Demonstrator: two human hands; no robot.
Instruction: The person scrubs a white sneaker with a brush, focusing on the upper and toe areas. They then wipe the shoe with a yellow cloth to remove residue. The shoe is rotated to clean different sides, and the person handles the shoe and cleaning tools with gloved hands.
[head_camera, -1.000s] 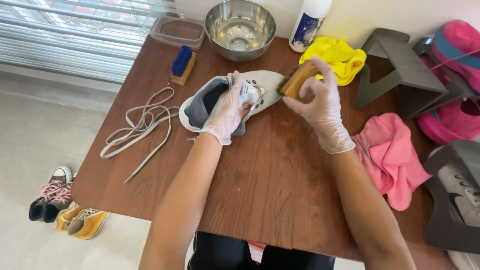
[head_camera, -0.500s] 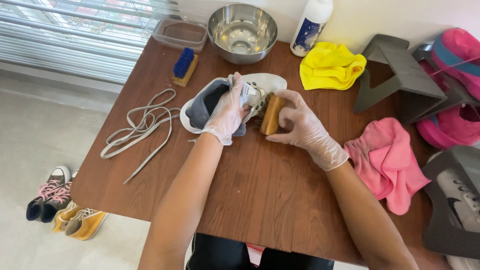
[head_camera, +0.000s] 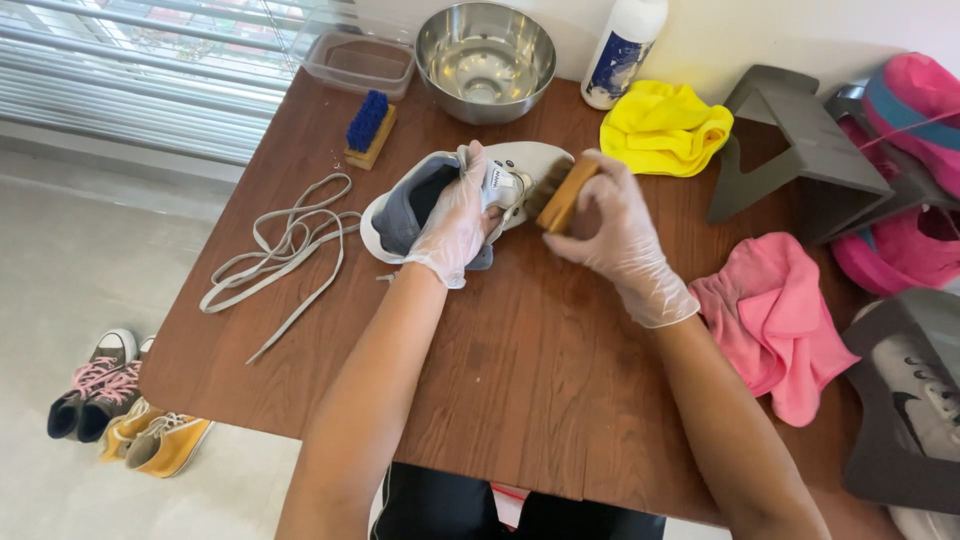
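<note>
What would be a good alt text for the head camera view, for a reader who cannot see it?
Two gloved hands clean a white sneaker on a brown wooden table: the left hand grips the shoe, the right hand presses a wooden brush against it. Loose laces, a steel bowl and yellow and pink cloths lie around.

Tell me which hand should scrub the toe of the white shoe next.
Right. The right hand already grips the wooden brush with its bristles against the white shoe. The left hand is busy clamping the shoe by its tongue, steadying it on the table.
</note>
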